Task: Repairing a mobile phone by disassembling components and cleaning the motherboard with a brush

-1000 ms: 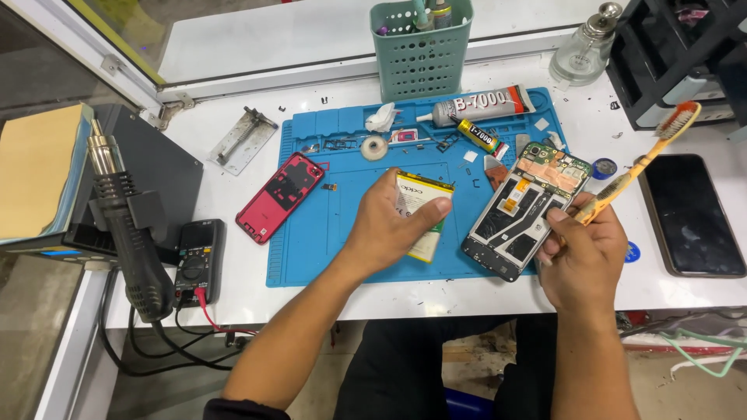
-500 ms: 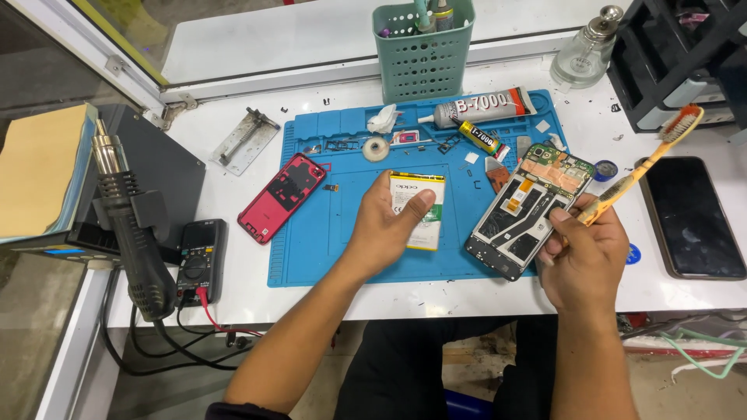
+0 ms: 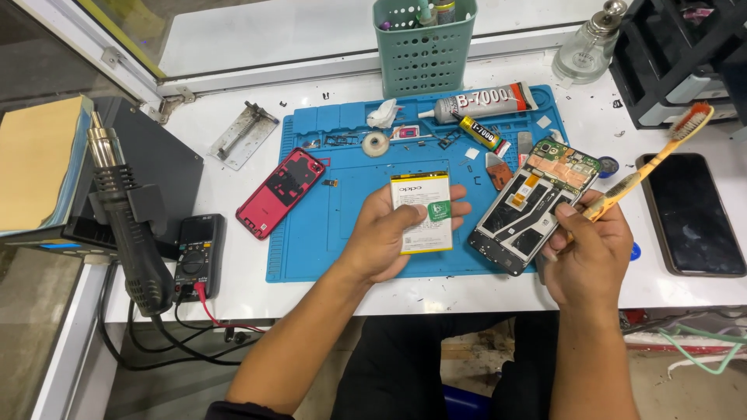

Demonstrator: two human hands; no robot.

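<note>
Left hand (image 3: 381, 237): fingers curled round a white battery (image 3: 422, 211), thumb on its face, held just above the blue mat (image 3: 327, 225)
Right hand (image 3: 585, 253): fingers pinched on a toothbrush (image 3: 650, 163), bristles up and to the right
Open phone (image 3: 533, 204): on the mat's right edge, between the hands
Red cover (image 3: 280, 192): left on the mat
Black phone (image 3: 692, 211): right, on the table

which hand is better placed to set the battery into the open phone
Left. The left hand already holds the battery beside the open phone; the right hand is occupied gripping the toothbrush.
</note>
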